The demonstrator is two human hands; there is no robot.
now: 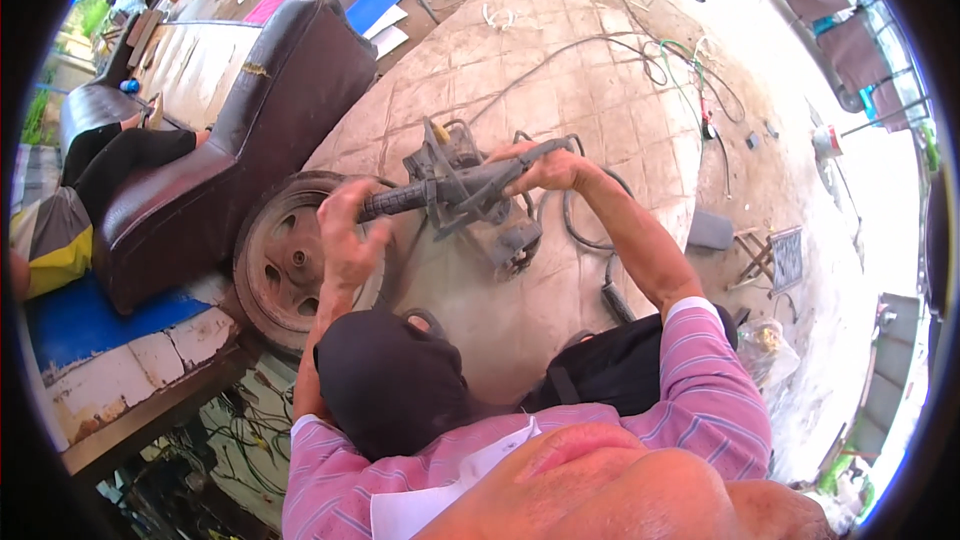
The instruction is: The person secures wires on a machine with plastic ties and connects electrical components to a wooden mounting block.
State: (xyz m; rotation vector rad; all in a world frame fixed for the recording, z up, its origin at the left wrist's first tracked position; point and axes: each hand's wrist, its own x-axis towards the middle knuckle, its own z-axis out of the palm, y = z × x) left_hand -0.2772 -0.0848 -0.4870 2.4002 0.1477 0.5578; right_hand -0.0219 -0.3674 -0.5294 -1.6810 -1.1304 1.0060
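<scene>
Holding a grimy handlebar assembly (455, 190) in the middle of the frame, I have both hands on it. My left hand (345, 240) is wrapped round the ribbed rubber grip (395, 203) at the bar's left end, fingers closed over it. My right hand (545, 168) is closed on the other end, where a dark lever and bar stick out toward the upper right. The long axis of the bar runs nearly level across the picture, tilting up a little to the right, so each hand sits at its own end and neither is nearer the middle block. That block, a grey lump of castings and brackets, hangs between my hands and slightly below them, above the tiled floor (560, 70).

Just left of my left hand, lower in the frame, a worn wheel (285, 260) leans against a dark brown sofa (270, 110); my left wrist is close to its rim, so there is little room that way. A black hose (585, 230) loops on the floor under my right forearm. Loose cables (640, 50) trail across the tiles toward the upper right, well apart from the bar. The open room lies up-frame, over the bare tiles. A person's dark-trousered legs rest on the sofa at far left.
</scene>
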